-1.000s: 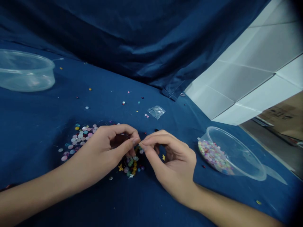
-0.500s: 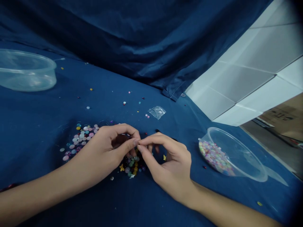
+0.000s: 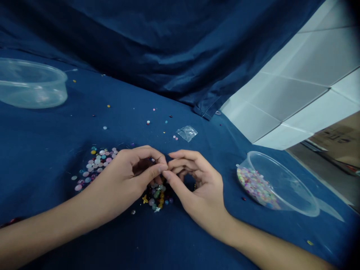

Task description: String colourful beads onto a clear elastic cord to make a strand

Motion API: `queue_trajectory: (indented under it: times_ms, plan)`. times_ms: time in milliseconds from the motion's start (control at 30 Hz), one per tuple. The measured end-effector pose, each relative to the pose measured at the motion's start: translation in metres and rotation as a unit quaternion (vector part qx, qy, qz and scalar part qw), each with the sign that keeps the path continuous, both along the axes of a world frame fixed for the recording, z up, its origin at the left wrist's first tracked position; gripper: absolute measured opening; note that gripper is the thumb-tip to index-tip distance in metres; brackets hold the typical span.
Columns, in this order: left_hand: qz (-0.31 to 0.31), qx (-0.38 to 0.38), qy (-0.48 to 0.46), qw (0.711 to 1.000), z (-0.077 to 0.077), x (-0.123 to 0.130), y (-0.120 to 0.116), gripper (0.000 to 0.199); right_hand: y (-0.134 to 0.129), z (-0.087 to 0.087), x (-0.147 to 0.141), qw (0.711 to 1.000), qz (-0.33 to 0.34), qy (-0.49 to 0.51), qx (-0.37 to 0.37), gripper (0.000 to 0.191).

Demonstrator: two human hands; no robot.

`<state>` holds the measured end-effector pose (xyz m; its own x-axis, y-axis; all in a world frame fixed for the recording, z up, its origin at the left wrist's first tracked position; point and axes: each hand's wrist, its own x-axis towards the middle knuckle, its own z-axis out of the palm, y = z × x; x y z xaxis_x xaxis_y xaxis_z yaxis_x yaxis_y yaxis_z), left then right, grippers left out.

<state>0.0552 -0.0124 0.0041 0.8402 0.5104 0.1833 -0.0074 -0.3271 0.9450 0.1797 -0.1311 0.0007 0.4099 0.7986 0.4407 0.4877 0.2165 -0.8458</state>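
Shifted since the earlier frame: my right hand, its index finger now raised clear of the thumb. Right thumb and middle finger: close against the left fingertips; whether they grip anything, I cannot tell. Left hand: thumb and forefinger pinched together, centre of frame; contents too small to tell. Curved run of glossy, round green and yellow beads: lower centre, just below my fingertips, long axis roughly up-and-down in the picture, nearer my left hand. Yellow butterfly-shaped charm: just left of the run.
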Motion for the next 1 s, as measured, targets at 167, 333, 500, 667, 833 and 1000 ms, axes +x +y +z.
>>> queue_trajectory:
  times_ms: [167,333,500,667,833,1000]
  plan:
    - [-0.004,-0.015,-0.013,1.0,-0.0013,-0.0018,-0.0003,0.013,-0.0002,-0.0001,0.0011,1.0,0.007,0.027,-0.012,0.024]
    - [-0.008,-0.041,-0.009,0.999,0.0005,-0.002,-0.0016,0.013,0.0001,-0.0001,0.0018,0.999,0.019,0.035,-0.019,0.022]
    - [-0.007,-0.048,-0.004,0.999,0.0004,-0.0009,-0.0013,0.011,0.0007,0.0005,0.0015,0.999,0.025,0.037,-0.015,0.015]
    - [-0.005,-0.037,-0.007,0.999,-0.001,-0.0004,-0.0011,0.013,0.0009,0.0005,0.002,0.999,0.023,0.035,-0.01,0.015]
    - [-0.009,-0.046,-0.013,0.999,-0.0009,-0.0005,-0.0012,0.012,0.0011,-0.0011,0.0032,0.999,0.033,0.039,-0.018,0.017]
    - [-0.02,-0.053,-0.024,0.998,-0.0011,0.0002,-0.0009,0.014,0.0,-0.0015,0.0047,0.998,0.035,0.043,-0.013,0.016]
